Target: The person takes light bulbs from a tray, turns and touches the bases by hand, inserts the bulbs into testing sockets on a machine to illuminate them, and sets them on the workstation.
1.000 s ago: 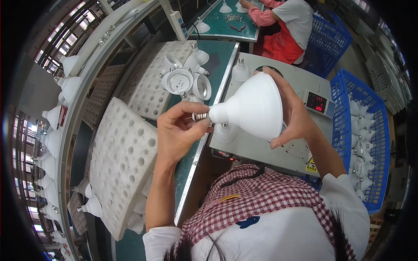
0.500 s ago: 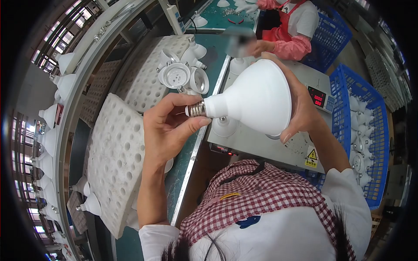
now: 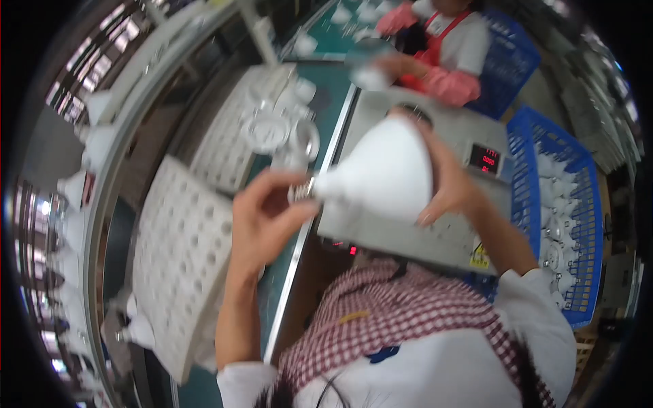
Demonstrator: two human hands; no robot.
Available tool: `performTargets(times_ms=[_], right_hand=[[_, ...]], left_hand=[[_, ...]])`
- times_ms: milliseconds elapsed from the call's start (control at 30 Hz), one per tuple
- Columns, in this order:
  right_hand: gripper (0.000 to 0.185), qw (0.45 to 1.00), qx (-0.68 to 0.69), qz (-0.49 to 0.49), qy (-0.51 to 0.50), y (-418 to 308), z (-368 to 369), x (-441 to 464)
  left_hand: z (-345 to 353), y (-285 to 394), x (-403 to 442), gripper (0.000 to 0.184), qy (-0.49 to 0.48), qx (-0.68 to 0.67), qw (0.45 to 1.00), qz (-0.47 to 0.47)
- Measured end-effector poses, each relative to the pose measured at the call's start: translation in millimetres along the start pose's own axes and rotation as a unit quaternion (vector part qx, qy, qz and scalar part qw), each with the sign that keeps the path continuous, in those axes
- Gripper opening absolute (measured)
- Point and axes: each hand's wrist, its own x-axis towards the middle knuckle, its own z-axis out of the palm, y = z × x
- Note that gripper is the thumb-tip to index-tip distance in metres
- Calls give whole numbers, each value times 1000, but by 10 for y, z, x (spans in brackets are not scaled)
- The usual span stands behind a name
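Between my hands is a white reflector-shaped light bulb (image 3: 384,170), held sideways with its screw base to the left. The thumb and fingers of my left hand (image 3: 262,214) pinch around the metal screw base. My right hand (image 3: 452,180) wraps the wide end of the bulb, thumb at the lower edge and fingers partly hidden behind it. Below the bulb lies a grey machine top (image 3: 394,234). Motion blur softens the whole view.
White trays with holes (image 3: 180,251) stand on the left, beside several bulb housings (image 3: 269,132). A red digital display (image 3: 485,158) sits right. Blue crates (image 3: 524,146) hold more bulbs. Across the table, a co-worker in a red apron (image 3: 435,58) works. Bulbs line a rail (image 3: 102,197) at far left.
The bulb and my right hand have shifted slightly left and down in view, while my left hand keeps its pinch. The co-worker's hands have moved a little. The display digits differ.
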Motion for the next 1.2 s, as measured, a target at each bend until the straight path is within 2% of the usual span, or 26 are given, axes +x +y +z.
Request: performTargets(times_ms=[67,133,200,600,667,800,967,1200], right_hand=[[119,992,-119,-39,-18,84,-43,-46],[118,997,-75,-3,-24,72,17,-77],[119,994,-95,33,-45,-34,37,-75],[114,990,-131,6,-46,-23,74,-126],[114,989,-141,3,-47,-44,76,-118],[117,990,-130,28,-47,-67,102,-104],[113,991,-123,21,-41,-1,92,-98],[116,998,-25,34,-40,119,27,-69]], left_hand=[[-4,-66,9,23,-27,-35,999,9],[7,-97,-12,18,-22,-49,998,-23],[49,-58,-23,15,-9,-85,994,-64],[95,-137,-7,10,18,-145,985,-89],[77,-185,-18,11,21,-190,975,-114],[85,-235,-50,12,27,-203,972,-112],[107,-252,-77,17,33,-157,984,-72],[116,-183,-48,20,28,-140,988,-61]])
